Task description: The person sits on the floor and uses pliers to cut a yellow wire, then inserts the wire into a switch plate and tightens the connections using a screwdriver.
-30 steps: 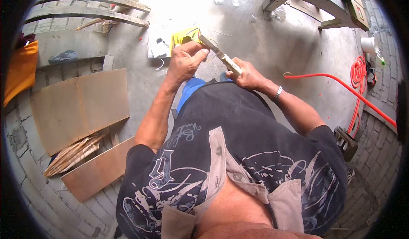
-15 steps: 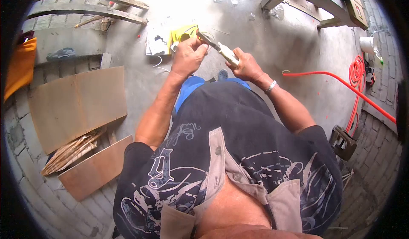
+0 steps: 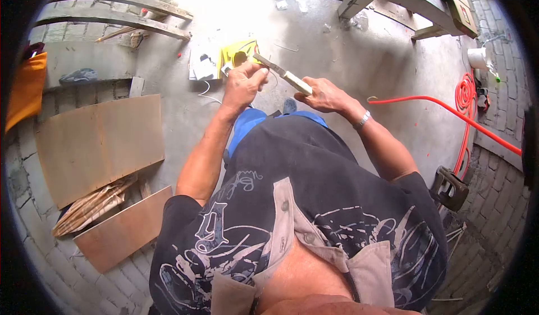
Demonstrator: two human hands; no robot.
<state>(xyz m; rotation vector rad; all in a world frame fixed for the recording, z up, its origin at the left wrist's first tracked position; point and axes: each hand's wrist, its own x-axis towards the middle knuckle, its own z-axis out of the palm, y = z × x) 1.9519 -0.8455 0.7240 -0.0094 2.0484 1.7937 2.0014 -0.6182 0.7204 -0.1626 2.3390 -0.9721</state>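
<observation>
My right hand (image 3: 325, 95) is closed round the pale handle of a knife (image 3: 294, 81), whose long dark blade points up and left. The blade lies across the fingertips of my left hand (image 3: 241, 88). Those fingers are pinched together, and a thin pale wire (image 3: 273, 78) curves out beside them. A second length of white cord (image 3: 209, 97) loops left of that hand. Beyond my hands, a yellow packet with dark shapes (image 3: 238, 50) and a white printed sheet or box (image 3: 202, 65) lie on the floor.
A wooden bench (image 3: 387, 3) stands at the back right. A red hose (image 3: 432, 97) runs to a coil by the right wall. Wooden boards (image 3: 101, 141) lean at the left, below wooden rails (image 3: 118, 17). A white bucket (image 3: 477, 58) sits at the right.
My right hand has lowered a little and the knife lies at a flatter tilt, its tip slightly lower and to the left. My left hand has shifted slightly down and left.
</observation>
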